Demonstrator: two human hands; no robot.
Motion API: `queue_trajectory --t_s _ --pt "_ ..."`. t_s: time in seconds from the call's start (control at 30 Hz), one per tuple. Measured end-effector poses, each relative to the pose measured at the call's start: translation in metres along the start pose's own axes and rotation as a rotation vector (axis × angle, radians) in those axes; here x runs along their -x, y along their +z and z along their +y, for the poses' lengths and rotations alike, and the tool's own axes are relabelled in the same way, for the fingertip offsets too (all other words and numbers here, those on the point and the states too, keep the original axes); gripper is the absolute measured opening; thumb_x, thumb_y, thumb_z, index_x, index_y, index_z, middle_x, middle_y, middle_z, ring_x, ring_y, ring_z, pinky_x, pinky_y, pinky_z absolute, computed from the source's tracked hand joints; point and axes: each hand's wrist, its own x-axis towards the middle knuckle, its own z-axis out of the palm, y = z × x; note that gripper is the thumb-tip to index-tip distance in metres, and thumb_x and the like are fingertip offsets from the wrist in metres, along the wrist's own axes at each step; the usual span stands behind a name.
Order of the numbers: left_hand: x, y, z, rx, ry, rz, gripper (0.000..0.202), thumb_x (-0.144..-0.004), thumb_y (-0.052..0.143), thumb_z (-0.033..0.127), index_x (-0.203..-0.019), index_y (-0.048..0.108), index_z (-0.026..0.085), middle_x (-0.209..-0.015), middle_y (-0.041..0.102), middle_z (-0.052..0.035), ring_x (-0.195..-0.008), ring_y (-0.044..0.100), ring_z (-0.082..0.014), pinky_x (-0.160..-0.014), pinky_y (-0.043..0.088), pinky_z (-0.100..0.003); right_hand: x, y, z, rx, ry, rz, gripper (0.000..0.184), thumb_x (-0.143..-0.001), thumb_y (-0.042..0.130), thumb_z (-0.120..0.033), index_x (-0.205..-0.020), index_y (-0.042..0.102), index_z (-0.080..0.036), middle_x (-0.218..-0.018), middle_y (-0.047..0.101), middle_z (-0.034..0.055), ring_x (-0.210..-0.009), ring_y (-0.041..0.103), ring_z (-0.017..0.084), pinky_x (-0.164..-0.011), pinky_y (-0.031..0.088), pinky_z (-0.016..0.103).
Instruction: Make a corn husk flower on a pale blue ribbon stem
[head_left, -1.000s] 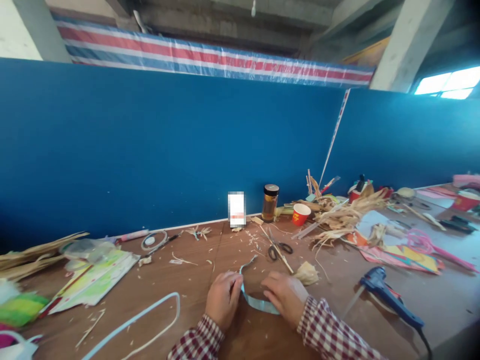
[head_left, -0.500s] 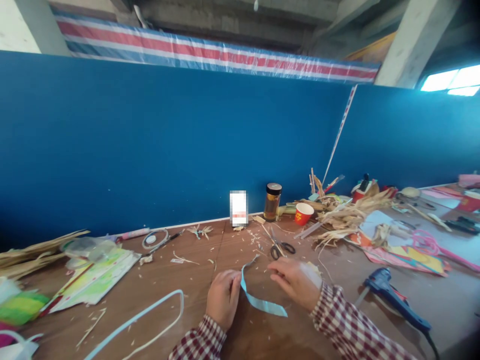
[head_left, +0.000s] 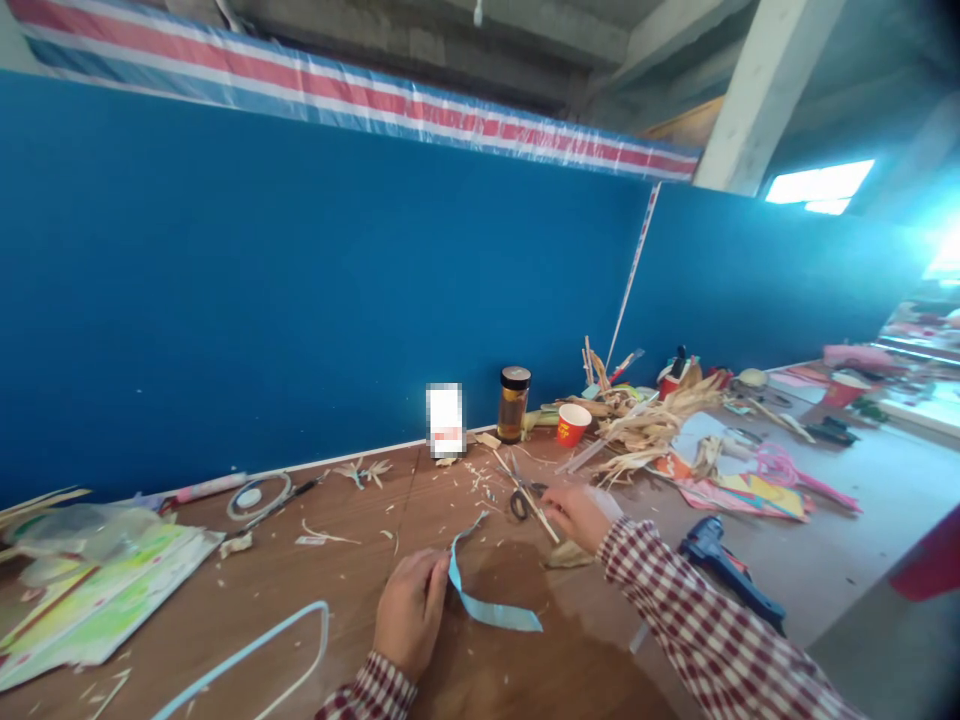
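Note:
My left hand (head_left: pixel 409 608) is closed in a pinch on a light blue strip (head_left: pixel 480 600) that curls up above the brown table (head_left: pixel 315 580) and trails down to the right. My right hand (head_left: pixel 576 515) has reached forward over the table and lies on the black-handled scissors (head_left: pixel 523 499), fingers curled at them; whether they grip the scissors I cannot tell. A thin wooden stick (head_left: pixel 529 490) lies across the scissors. A crumpled piece of dry husk (head_left: pixel 568 554) lies just below my right wrist.
A blue glue gun (head_left: pixel 724 570) lies right of my forearm. A brown jar (head_left: pixel 514 403), a red paper cup (head_left: pixel 572 424) and a heap of dry husks (head_left: pixel 645 428) stand near the blue wall. A long pale blue loop (head_left: pixel 255 645) and green printed sheets (head_left: pixel 90 600) lie at left.
My right hand let go of the blue strip and moved forward and right to the scissors. The left hand kept hold of the strip. The view swung rightward.

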Motion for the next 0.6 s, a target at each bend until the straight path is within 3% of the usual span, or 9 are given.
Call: queue_trajectory --t_s 0.27,0.6 --pt "0.001 0.003 -0.007 0.002 0.0 -0.029 0.031 -0.087 0.038 0.034 -0.093 0.065 0.021 -0.096 0.068 -0.0068 -0.092 0.059 -0.0208 -0.083 0.047 -0.036 -0.029 -0.01 0.013 0.081 0.093 -0.034 0.019 -0.084 0.047 -0.025 -0.082 0.066 -0.02 -0.081 0.066 0.0078 -0.079 0.059 0.019 -0.063 0.035 0.026" --pt "0.001 0.005 -0.011 -0.016 0.01 -0.029 0.029 -0.087 0.04 0.033 -0.096 0.065 0.022 -0.097 0.068 -0.0056 -0.093 0.06 -0.0201 -0.082 0.048 -0.034 -0.063 -0.011 0.017 0.065 0.1 -0.041 0.02 -0.084 0.047 -0.027 -0.087 0.064 -0.019 -0.087 0.065 0.0072 -0.08 0.058 0.02 -0.067 0.039 0.027"
